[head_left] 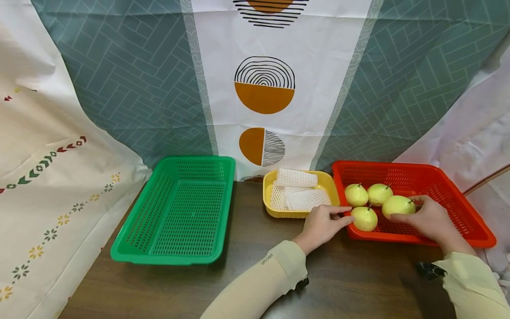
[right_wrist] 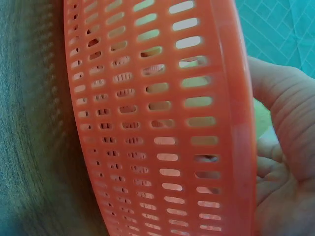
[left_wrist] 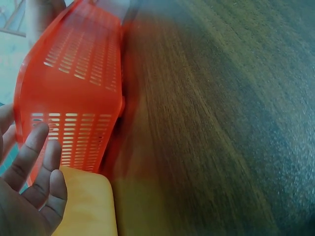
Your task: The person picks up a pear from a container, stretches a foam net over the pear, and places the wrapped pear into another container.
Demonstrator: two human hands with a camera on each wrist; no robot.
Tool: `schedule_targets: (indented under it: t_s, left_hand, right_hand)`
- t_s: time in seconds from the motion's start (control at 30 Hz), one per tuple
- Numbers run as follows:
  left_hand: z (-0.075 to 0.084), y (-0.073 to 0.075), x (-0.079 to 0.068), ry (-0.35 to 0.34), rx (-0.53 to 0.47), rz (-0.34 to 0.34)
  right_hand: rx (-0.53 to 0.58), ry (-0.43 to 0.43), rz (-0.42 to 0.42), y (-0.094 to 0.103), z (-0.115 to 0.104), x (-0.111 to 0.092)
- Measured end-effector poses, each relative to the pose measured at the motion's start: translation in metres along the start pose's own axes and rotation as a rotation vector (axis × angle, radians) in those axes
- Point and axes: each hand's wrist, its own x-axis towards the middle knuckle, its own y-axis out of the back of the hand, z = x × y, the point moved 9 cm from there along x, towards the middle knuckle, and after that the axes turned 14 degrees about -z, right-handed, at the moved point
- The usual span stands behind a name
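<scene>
Have a pear (head_left: 397,207) clamped in the right hand (head_left: 429,217), inside the red basket (head_left: 410,175); have the left hand (head_left: 322,225), fingers apart, at the rim beside another pear (head_left: 365,219). See two more pears (head_left: 356,195) just beyond, and white nets (head_left: 307,199) in a yellow tray (head_left: 286,213) past the left hand.

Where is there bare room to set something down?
Inside the green basket; the tabletop between it and the yellow tray. Crowded: the red basket, left and middle, with four fruits, right hand, and left hand at its rim.
</scene>
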Motion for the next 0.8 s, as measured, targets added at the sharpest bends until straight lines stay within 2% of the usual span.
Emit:
schedule_targets:
  t_s: [0.43, 0.8]
  left_hand:
    - [0.002, 0.0, -0.001, 0.005, 0.001, 0.0]
    - [0.004, 0.001, -0.002, 0.025, 0.031, 0.008]
  right_hand:
    - [0.161, 0.042, 0.168, 0.018, -0.014, -0.01]
    - [0.218, 0.138, 0.151, 0.017, -0.048, -0.014]
